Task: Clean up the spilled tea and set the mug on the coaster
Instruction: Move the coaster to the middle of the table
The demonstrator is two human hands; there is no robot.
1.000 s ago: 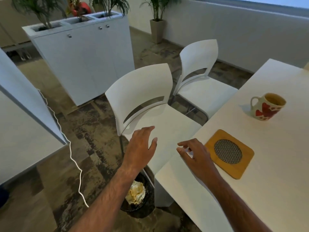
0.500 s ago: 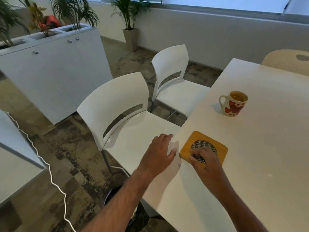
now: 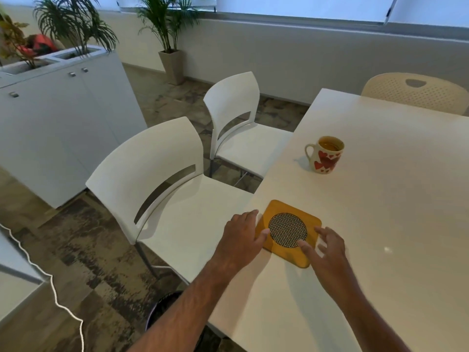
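Observation:
A square wooden coaster [image 3: 284, 214] with a round woven insert lies near the left edge of the white table [image 3: 380, 224]. My left hand [image 3: 241, 236] rests at the coaster's left edge, thumb touching it, fingers relaxed. At the coaster's right near corner my right hand [image 3: 327, 246] has its fingers spread, fingertips touching the coaster. A white mug [image 3: 326, 154] with red hearts, holding tea, stands upright farther back on the table, apart from both hands. No spill shows on the tabletop.
Two white chairs [image 3: 162, 171] [image 3: 236, 110] stand along the table's left side. A beige chair [image 3: 416, 94] is at the far end. A dark bin [image 3: 165, 309] sits on the floor under my left arm. A white cabinet [image 3: 58, 128] with plants stands to the left.
The view swung right onto the table. Both hands moved forward from the table's edge to the coaster, now flanking it; the right hand shifted from the coaster's middle to its right corner.

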